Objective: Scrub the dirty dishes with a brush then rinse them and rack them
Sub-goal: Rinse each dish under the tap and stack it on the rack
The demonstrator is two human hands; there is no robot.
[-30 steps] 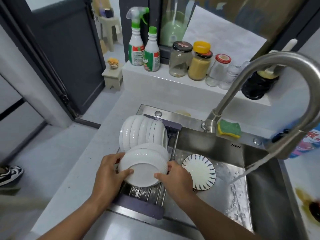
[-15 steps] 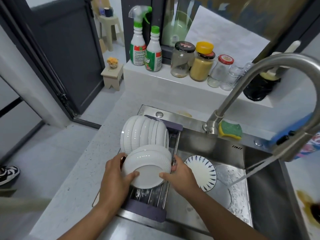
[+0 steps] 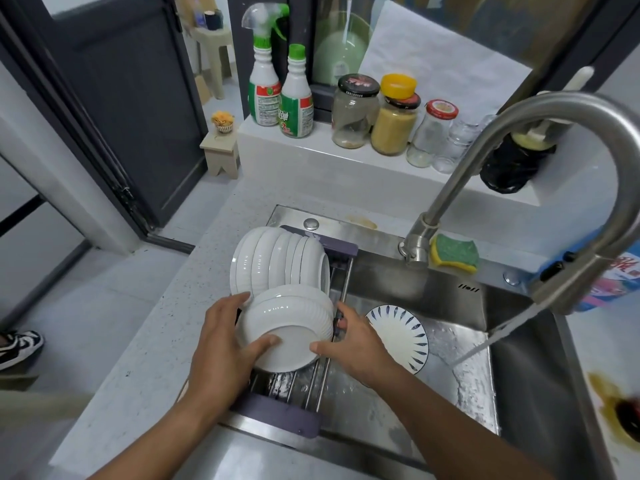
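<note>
My left hand (image 3: 221,344) and my right hand (image 3: 353,341) grip the two sides of a small stack of white ribbed bowls (image 3: 287,327), tilted on edge over the metal roll-up rack (image 3: 298,382) at the sink's left end. Behind it, several white ribbed bowls (image 3: 277,265) stand on edge on the same rack. A white plate with dark blue rim strokes (image 3: 401,337) leans in the sink just right of my right hand. No brush is in view.
The steel faucet (image 3: 519,140) arches over the sink (image 3: 519,393) and water runs from its spout. A green and yellow sponge (image 3: 453,254) lies by the faucet base. Spray bottles (image 3: 280,91) and jars (image 3: 394,116) line the ledge behind. A brown spill (image 3: 616,410) marks the right counter.
Both hands have pushed the held bowls a little farther back on the rack, up against the standing bowls. The water keeps running.
</note>
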